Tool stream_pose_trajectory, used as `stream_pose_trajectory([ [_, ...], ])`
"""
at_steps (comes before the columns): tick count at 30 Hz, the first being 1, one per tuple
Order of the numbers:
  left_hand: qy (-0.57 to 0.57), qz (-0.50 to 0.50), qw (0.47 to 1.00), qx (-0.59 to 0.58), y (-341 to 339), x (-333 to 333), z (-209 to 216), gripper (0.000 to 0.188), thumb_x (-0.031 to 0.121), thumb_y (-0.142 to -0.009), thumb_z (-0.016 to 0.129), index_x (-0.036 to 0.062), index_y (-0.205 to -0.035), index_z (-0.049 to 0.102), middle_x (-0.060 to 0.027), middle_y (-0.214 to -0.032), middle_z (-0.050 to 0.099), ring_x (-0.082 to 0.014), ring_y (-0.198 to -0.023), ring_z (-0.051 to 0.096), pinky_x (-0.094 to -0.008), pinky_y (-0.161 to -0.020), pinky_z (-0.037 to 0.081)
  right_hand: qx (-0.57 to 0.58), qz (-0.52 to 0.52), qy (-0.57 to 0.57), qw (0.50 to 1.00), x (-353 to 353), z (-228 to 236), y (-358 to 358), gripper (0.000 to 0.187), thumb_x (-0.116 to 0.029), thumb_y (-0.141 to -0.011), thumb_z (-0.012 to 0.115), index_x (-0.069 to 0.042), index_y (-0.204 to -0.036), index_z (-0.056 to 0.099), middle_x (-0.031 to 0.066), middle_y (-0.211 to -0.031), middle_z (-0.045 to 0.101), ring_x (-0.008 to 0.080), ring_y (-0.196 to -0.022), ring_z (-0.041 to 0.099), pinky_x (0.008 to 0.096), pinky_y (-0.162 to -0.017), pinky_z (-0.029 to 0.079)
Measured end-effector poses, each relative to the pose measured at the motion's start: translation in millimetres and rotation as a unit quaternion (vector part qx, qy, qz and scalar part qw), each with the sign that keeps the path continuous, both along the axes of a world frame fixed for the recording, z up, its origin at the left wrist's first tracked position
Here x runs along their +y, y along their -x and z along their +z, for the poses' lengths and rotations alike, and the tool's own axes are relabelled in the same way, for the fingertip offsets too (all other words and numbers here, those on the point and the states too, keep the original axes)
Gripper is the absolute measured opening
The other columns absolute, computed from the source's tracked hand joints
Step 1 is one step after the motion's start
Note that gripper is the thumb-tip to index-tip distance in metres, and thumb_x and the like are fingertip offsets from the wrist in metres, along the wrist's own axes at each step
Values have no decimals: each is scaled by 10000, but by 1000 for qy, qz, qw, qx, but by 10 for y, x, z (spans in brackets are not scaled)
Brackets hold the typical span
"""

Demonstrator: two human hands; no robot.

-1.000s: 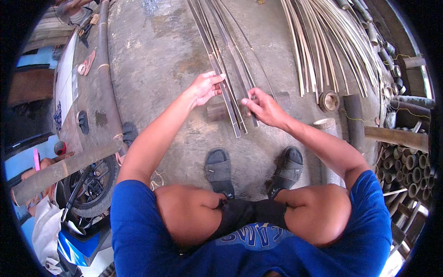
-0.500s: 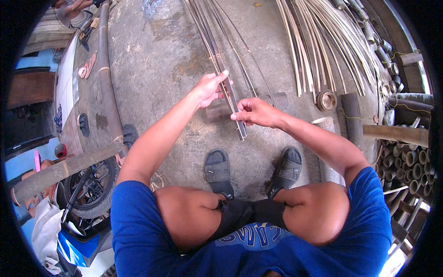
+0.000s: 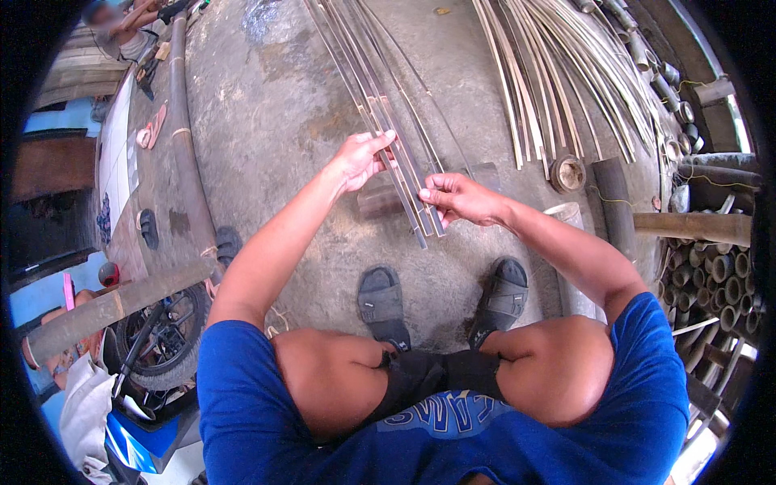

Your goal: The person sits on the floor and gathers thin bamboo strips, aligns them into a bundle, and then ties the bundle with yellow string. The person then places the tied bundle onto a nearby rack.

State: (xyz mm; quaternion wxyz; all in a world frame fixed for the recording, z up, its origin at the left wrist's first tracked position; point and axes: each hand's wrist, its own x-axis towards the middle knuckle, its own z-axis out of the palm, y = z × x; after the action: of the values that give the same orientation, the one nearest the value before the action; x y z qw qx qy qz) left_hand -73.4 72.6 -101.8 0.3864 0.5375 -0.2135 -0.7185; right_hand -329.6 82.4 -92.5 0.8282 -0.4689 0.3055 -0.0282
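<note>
Your left hand (image 3: 364,162) holds the dark strips (image 3: 415,220), thumb on top and fingers curled beneath. Your right hand (image 3: 461,200), set nearer and to the right, pinches the strips' right side close to their near ends. The strips are centred ahead of you, run toward the far side, and pass over a bamboo tube (image 3: 377,202) on the floor (image 3: 259,113). Pale strips (image 3: 558,89) lie far right.

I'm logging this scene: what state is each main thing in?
Held strips, near ends uneven
Left grip, closed on held strips
Right grip, closed on held strips
Pale strips, fanned on floor
Short log, lying
Person's sandals, worn
Pink sandals, unworn
Tubes, stacked
</note>
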Motion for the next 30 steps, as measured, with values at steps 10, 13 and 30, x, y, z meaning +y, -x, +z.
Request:
stream_pose_trajectory([
  [10, 8, -1, 1000, 6, 5, -12, -38, 258, 258, -964, 652, 35, -1092, 640, -45, -948, 671, -105, -752, 637, -259, -669, 579, -10, -2, -34, 999, -59, 54, -75, 224, -317, -978, 635, -108, -914, 586, -33, -773, 582, 58, -675, 577, 226, -580, 495],
  [13, 6, -8, 1000, 0, 10, -15, -15, 285, 269, -971, 642, 34, -1130, 639, -38, -954, 673, -105, -765, 635, -261, -684, 572, -8, 1, -31, 999, -87, 34, -80, 223, -316, -972, 644, -112, -901, 591, -34, -777, 588, 60, -670, 579, 225, -584, 497],
  [30, 73, -30, 996, 36, 136, -72, 356, 272, 271, -997, 589, 49, -1155, 601, -61, -1026, 677, -180, -930, 676, -365, -848, 570, -100, 22, -1, 995, -6, 192, 62, 178, -274, -997, 600, -101, -966, 570, -17, -830, 623, 71, -709, 616, 252, -614, 545],
])
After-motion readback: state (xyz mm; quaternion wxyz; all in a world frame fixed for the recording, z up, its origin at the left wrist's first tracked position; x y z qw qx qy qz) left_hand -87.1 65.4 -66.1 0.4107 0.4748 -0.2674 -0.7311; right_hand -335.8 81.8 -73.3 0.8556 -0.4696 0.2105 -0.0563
